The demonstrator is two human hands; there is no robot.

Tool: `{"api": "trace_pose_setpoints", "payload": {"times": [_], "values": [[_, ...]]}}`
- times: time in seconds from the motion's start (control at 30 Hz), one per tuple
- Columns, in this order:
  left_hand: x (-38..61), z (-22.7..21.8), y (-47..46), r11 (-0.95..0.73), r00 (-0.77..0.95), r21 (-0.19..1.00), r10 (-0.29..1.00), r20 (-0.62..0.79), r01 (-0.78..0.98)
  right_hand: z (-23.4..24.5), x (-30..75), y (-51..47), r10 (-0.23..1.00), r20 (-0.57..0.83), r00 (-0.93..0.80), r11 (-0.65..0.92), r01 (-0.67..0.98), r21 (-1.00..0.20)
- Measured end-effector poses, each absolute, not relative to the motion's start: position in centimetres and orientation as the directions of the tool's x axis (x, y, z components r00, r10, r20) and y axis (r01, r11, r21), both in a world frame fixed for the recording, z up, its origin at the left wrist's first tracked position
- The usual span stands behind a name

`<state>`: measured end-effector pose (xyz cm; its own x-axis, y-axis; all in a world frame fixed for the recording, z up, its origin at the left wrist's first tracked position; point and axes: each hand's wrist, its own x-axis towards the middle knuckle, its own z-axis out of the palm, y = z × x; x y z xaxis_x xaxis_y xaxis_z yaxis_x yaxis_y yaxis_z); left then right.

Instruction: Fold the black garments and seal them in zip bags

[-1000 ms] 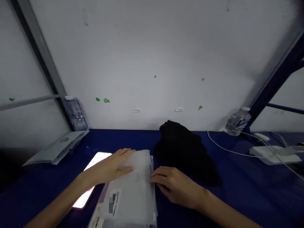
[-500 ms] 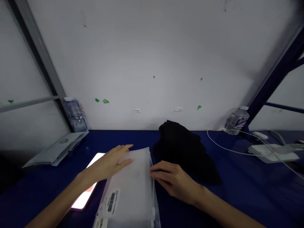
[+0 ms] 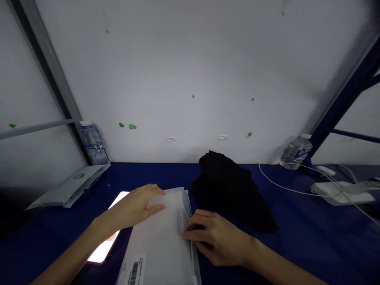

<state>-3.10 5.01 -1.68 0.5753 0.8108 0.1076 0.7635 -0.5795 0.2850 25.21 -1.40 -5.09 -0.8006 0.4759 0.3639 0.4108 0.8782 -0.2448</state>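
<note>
A stack of frosted zip bags (image 3: 162, 237) lies on the blue table, the top one bearing a white barcode label (image 3: 137, 270) near its lower left. My left hand (image 3: 139, 204) rests on the upper left of the stack, thumb spread from the fingers. At the right edge, my right hand (image 3: 209, 235) has its fingertips pinched on the top bag's zip side, where the bag edges look slightly parted. What exactly lies between those fingertips is partly hidden and blurred. Beneath my left forearm a lit phone (image 3: 103, 247) is partly covered.
Black cloth (image 3: 228, 190) lies bunched beyond my right hand. Water bottles stand at the left (image 3: 94, 144) and right (image 3: 296, 152) by the wall. Packets (image 3: 69, 186) lie at far left. A white cable (image 3: 276, 183) runs to a power strip (image 3: 341, 192) at right.
My right hand has moved down along the bag's right edge, toward me. The top bag and its label have shifted slightly down. My left hand's fingers have drawn back and bent a little.
</note>
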Motion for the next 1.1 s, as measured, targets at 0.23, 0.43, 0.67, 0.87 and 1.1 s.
{"api": "trace_pose_setpoints", "payload": {"times": [0.23, 0.43, 0.67, 0.87, 1.1], "values": [[-2.6, -1.5, 4.0, -0.533, 0.569, 0.304, 0.821, -0.039, 0.790, -5.3, 24.8, -1.6, 0.558, 0.320, -0.766, 0.828, 0.488, -0.275], [-2.8, -1.5, 4.1, -0.515, 0.570, 0.299, 0.811, -0.132, 0.803, -5.1, 24.8, -1.4, 0.579, 0.289, -0.762, 0.814, 0.523, -0.252], [-3.1, -1.3, 4.4, -0.519, 0.583, 0.285, 0.782, -0.220, 0.805, -3.4, 26.5, -0.9, 0.537, 0.536, -0.651, 0.820, 0.552, -0.151], [-2.9, -0.9, 4.1, -0.521, 0.578, 0.262, 0.776, -0.252, 0.813, -1.0, 28.5, 0.2, 0.643, 0.739, -0.202, 0.391, 0.916, -0.090], [-2.9, -0.9, 4.2, -0.521, 0.593, 0.308, 0.773, -0.226, 0.796, -1.8, 29.4, 1.7, 0.745, 0.634, -0.209, 0.277, 0.961, -0.009]]}}
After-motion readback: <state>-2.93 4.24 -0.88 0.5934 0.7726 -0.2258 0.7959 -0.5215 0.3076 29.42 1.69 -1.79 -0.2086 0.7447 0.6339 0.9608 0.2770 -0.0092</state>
